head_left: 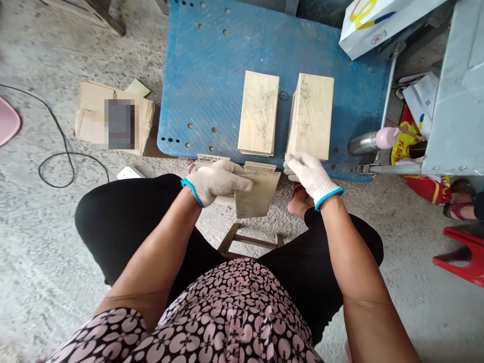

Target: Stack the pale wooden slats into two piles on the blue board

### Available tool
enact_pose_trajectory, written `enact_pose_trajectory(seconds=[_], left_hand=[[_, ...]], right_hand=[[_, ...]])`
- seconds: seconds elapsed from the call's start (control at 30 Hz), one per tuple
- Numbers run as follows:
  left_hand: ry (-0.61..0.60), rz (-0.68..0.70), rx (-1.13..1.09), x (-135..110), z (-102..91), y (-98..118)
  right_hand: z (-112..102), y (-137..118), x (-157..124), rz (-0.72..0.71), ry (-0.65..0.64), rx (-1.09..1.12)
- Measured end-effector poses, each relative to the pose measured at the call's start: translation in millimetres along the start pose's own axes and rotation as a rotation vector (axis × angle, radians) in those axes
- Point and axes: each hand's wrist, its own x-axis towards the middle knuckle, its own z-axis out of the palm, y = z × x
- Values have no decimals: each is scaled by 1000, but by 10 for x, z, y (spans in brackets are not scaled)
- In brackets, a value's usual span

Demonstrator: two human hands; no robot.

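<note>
At the far left, a black cable (56,161) loops over the concrete floor (38,262), and a flattened cardboard box (113,118) lies just beside the left edge of the blue pallet (212,75). The person sits with knees spread before the pallet's near edge.

The gloved left hand (215,181) is closed around a bundle of thin wooden sheets (257,194), thumb on top and fingers (242,184) across the uppermost sheet; the bundle hangs over the gap between the knees, just off the pallet's edge, with more sheet ends showing behind the hand. Beyond it, on the pallet, lies a low stack of wooden sheets (259,113). Just to its right stands a taller stack (312,116), slightly fanned along its left side.

The gloved right hand (308,174) rests at the near end of that taller stack, fingers curled against its lower edge; whether it grips any sheet cannot be told. The two hands are apart, the held bundle between them.

Farther right lie a metal flask with a pink cap (372,141), and a red plastic stool (463,254) stands on the floor.
</note>
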Motion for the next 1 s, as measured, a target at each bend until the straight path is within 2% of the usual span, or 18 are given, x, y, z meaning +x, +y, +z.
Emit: enact_pose_trajectory(seconds=[0.1,0.2,0.3,0.37,0.47,0.57,0.67,0.8,0.87,1.0], left_hand=[[-59,21,-227,-177,-177,196],[55,-5,-266,-258,-312,311],[179,-20,-288,-248,-414,321],[214,1,-318,-210,-467,289],[266,28,-275,-128,-516,238],[315,6,-212,-31,-510,214],[347,27,-201,59,-466,213],[221,123,-163,107,-422,249],[214,119,3,96,-416,287],[301,83,424,43,-387,347]], right_hand=[[93,-52,-62,-19,-70,41],[234,-88,-77,-93,-127,73],[380,-105,-42,-93,-165,130],[463,-108,-1,-69,-172,157],[569,-90,72,-109,-160,243],[646,-42,156,-113,-69,307],[665,-1,247,-63,61,279],[614,-41,348,8,208,305],[599,-93,386,63,285,358],[623,-126,464,124,414,483]])
